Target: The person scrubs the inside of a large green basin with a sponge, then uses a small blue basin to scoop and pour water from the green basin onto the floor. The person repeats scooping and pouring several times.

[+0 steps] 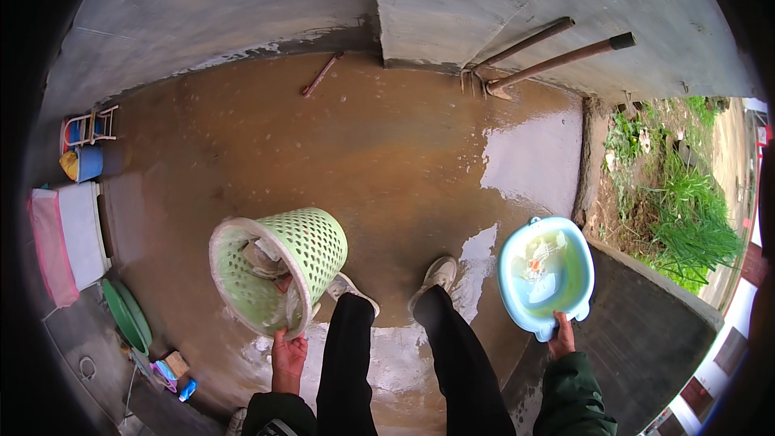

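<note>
Your left hand [289, 361] pinches the near rim of the pale-green basket [316, 236], left of your feet. Basket: tipped, mouth toward the floor's left edge; wall perforated; crumpled scraps [265, 258] inside. Your right hand [563, 336] clasps the near rim of the light-blue basin [508, 270], by the floor's right edge. Basin: rounded corners, greenish-yellow tint and orange-and-white patch inside; any lettering too small to tell. Between them, your shoes [441, 273] on the wet brown floor [363, 153]. Far edge: reddish rod [323, 74] lying; hoe [565, 60] and fork [525, 43] leaning on the wall [476, 0].
</note>
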{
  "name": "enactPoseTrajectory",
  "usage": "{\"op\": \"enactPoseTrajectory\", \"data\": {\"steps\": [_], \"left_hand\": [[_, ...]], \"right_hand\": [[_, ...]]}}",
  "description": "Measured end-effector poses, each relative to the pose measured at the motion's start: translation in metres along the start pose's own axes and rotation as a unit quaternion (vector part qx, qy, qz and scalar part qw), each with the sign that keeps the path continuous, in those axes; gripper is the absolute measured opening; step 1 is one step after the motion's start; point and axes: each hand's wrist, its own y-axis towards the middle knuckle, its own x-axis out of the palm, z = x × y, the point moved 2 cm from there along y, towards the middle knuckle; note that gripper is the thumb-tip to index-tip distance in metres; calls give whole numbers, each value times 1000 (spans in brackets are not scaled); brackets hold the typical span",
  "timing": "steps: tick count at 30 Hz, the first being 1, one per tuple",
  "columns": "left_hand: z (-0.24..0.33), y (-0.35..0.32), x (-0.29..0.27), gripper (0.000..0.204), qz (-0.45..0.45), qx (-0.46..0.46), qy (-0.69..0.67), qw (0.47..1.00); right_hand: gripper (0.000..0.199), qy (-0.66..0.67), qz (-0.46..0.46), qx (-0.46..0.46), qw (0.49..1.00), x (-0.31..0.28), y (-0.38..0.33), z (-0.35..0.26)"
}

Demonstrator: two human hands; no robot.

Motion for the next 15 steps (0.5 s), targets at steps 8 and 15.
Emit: {"op": "enactPoseTrajectory", "data": {"steps": [8, 15], "left_hand": [[11, -6, -29, 26, 21, 17, -14, 1000], [26, -16, -64, 19, 55, 37, -39, 997]], "right_hand": [[49, -38, 11, 9, 999, 1, -19, -5], [38, -160, 30, 2, 987, 65, 43, -15]]}}
